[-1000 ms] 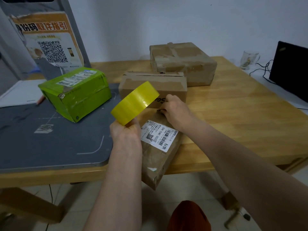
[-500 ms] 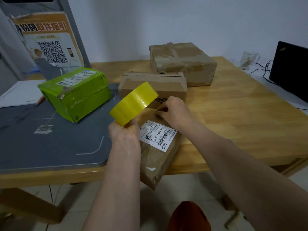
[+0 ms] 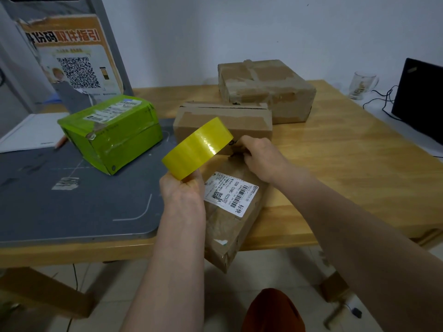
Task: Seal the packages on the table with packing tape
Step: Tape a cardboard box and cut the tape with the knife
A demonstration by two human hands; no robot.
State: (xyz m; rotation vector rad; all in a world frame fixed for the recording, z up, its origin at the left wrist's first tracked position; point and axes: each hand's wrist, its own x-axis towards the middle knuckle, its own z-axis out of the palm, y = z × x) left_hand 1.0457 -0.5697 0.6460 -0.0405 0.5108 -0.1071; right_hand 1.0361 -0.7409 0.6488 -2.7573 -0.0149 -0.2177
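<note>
Three boxes on the table (image 3: 347, 164): green box (image 3: 112, 133), brown box (image 3: 223, 121), bigger taped box (image 3: 266, 89) behind, contents not visible. Left hand (image 3: 182, 190) grips the yellow tape roll (image 3: 197, 148), raised off the table. Right hand (image 3: 260, 156) is curled, pinching the far end of the labelled brown package (image 3: 232, 212), which overhangs the near table edge.

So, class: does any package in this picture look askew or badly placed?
Yes. The brown package with the white label lies slanted, its near end hanging past the table's front edge. The right hand presses its far end; the left hand holds the yellow tape roll.
</note>
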